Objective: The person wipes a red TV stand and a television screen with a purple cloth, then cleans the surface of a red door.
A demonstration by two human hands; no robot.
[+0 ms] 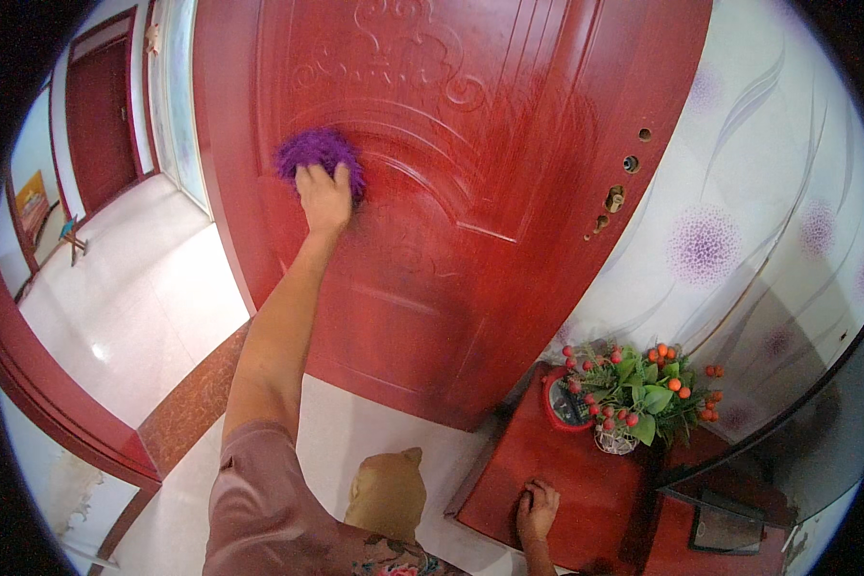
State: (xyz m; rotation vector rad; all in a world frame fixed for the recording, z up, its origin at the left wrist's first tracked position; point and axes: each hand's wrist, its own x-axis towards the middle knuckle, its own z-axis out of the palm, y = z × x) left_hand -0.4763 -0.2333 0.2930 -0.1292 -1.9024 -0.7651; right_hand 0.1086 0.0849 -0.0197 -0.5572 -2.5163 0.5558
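Observation:
My left hand [325, 198] reaches up and grips a fluffy purple cleaning cloth [320, 153], pressed against the carved panel of a red wooden door [403, 252]. Fingers lie spread over the cloth's lower part. Holes without a handle [614, 198] run along the door's right edge. Low at the right, my right hand [537, 510] rests on the front edge of a red cabinet top [576, 482], fingers slightly curled, with nothing seen in it. Artificial flowers with red and orange berries [641, 392] stand on the cabinet behind that hand, beside a round red-rimmed object [566, 407].
A dark screen [785, 446] stands at the right, with a dark flat device [726, 529] below it. Floral wallpaper [770, 180] lies right of the door. Through the doorway at left are a pale tiled floor [137, 288], a small stand [74, 241] and another door [101, 119].

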